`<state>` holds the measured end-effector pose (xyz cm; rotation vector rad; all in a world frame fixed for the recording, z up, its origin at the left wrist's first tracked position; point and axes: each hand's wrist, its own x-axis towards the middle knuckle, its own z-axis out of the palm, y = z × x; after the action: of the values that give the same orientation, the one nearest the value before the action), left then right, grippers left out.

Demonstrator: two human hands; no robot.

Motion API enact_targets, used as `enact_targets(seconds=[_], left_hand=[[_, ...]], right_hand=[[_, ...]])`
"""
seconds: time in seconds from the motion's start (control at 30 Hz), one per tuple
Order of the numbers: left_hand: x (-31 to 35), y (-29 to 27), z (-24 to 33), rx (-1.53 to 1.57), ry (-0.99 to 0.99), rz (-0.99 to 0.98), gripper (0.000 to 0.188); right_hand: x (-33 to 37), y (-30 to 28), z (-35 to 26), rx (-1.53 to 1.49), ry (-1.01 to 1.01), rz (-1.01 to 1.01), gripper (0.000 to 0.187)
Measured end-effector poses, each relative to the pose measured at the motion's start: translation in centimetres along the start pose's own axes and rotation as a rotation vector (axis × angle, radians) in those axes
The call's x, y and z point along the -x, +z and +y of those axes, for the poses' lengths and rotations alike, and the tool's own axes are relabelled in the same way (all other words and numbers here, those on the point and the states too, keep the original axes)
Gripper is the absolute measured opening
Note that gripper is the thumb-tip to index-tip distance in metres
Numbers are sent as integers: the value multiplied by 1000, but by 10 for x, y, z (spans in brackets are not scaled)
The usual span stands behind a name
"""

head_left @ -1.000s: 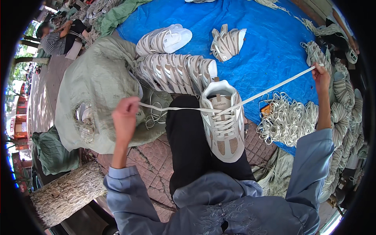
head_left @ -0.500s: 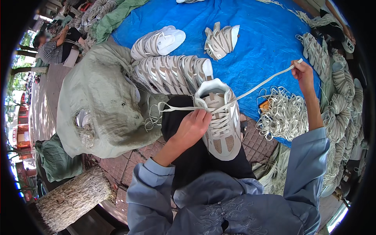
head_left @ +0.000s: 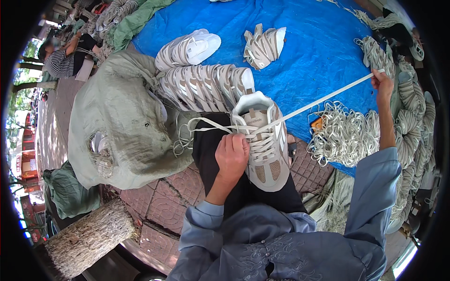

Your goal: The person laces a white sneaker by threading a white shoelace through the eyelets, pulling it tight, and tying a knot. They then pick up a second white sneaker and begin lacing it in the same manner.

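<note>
- Across our knees, one shoe is resting upright, toe pointing toward us.
- Two hands are busy: our right hand is stretching out to the right, thumb and fingers pinching one lace near its end; our left hand is bunching at the shoe's left edge, and we cannot tell what it is pinching.
- Ahead, around one blue tarp, we are counting three nearby shoe groups: one nested row, one cluster, one small bundle. Their shoes are overlapping too closely for us to number.
- To the right, one tangled heap of pale laces is spreading, an orange object showing at its edge.
- To the left, one sack is bulging, its woven skin creasing and gaping at a hole; below, one rough log is lying on patterned paving.
- Our shoe is showing tan mesh toe panels and a padded white collar; the lace is running flat and narrow.
- Compared with half a second ago, our right hand is reaching farther out and the lace is pulling straighter.
</note>
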<state>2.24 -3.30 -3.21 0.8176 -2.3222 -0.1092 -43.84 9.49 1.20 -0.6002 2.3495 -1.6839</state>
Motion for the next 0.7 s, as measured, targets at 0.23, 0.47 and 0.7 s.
enact_targets(seconds=[0.23, 0.47, 0.7], left_hand=[[2, -9, 9, 139, -91, -81, 16], [-9, -86, -103, 1016, -811, 238, 7], [-1, -250, -317, 1003, -838, 619, 11]], right_hand=[[-49, -35, -2, 536, -109, 204, 34], [-40, -8, 51, -248, 141, -163, 19], [-38, -50, 52, -608, 202, -15, 22]])
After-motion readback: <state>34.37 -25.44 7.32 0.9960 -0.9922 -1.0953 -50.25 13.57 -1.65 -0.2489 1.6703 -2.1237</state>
